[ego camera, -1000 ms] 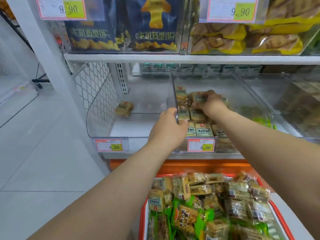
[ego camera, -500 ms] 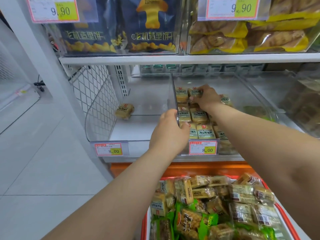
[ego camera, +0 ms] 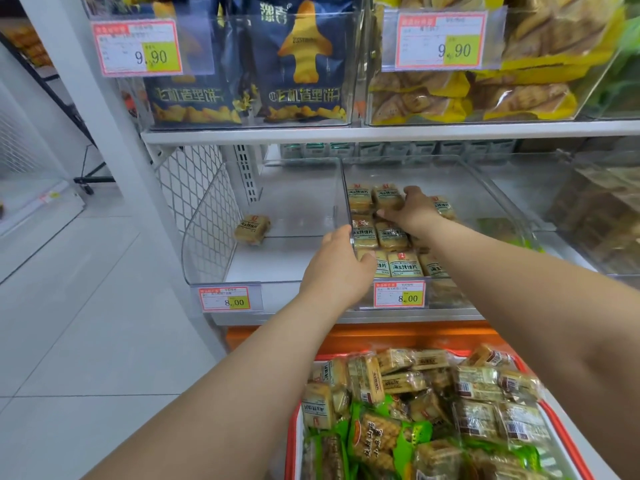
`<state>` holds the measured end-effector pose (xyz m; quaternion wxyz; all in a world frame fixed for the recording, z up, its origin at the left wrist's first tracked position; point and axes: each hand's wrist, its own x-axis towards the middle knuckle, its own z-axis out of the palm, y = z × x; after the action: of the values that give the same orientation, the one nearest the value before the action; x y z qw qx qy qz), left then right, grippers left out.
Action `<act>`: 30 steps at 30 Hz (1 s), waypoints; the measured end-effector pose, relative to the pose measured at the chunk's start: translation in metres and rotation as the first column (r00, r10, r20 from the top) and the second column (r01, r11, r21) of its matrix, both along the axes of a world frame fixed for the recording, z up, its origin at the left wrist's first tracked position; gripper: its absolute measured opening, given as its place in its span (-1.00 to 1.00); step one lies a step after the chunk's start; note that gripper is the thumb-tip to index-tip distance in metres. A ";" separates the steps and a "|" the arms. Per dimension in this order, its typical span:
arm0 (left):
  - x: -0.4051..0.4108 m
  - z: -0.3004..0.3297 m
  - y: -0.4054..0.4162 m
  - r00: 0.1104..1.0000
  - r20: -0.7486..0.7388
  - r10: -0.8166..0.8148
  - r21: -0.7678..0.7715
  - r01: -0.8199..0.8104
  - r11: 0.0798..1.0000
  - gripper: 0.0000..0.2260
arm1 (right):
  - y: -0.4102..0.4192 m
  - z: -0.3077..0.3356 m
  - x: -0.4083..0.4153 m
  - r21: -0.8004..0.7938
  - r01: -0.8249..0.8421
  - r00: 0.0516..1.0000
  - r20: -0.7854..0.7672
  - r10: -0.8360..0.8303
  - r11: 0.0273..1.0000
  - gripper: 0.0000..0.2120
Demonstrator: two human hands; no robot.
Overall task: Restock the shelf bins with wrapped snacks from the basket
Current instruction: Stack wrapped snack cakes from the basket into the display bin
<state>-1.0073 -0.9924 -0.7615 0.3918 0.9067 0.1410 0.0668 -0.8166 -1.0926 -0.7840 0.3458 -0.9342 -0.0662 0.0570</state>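
Right hand (ego camera: 412, 211) fingers press flat on binned snacks (ego camera: 391, 233); left hand (ego camera: 337, 268) grips divider (ego camera: 344, 202).

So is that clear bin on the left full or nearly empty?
Nearly empty: the left bin holds only a single wrapped snack on its bare floor, while the neighbouring bin has rows of packets.

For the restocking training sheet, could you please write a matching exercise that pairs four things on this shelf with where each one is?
Things:
1. lone yellow snack pack
2. left hand
3. right hand
4. green-wrapped snacks

Places:
A. in the red basket
B. on the snack rows in the middle bin
C. alone in the left bin
D. on the clear divider between the two bins

Pairs: 1-C, 2-D, 3-B, 4-A
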 end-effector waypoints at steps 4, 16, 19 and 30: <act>-0.009 -0.002 0.001 0.997 0.016 -0.072 -0.014 0.072 0.997 -0.64 | -0.017 0.013 -0.022 -0.020 -0.022 0.999 0.031 0.022 1.000 -0.27; -0.082 -0.071 -0.038 0.981 0.096 -0.169 0.128 0.156 0.979 -0.82 | -0.097 -0.046 -0.233 0.247 -0.233 0.887 0.449 0.102 0.941 -0.87; -0.100 -0.111 -0.047 0.976 -0.095 -0.194 0.152 0.207 0.966 -0.84 | -0.104 -0.086 -0.263 0.074 -0.238 0.939 0.273 0.210 0.968 -0.83; -0.137 -0.181 -0.071 0.937 -0.348 -0.033 -0.140 -0.018 0.990 -0.78 | -0.137 -0.146 -0.283 -0.338 -0.313 0.934 -0.280 0.222 0.888 -0.23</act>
<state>-1.1440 -1.0631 -0.9424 0.4240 0.8746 0.2093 -0.1070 -1.0999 -1.2295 -0.9302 0.1539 -0.9515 -0.1417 0.2256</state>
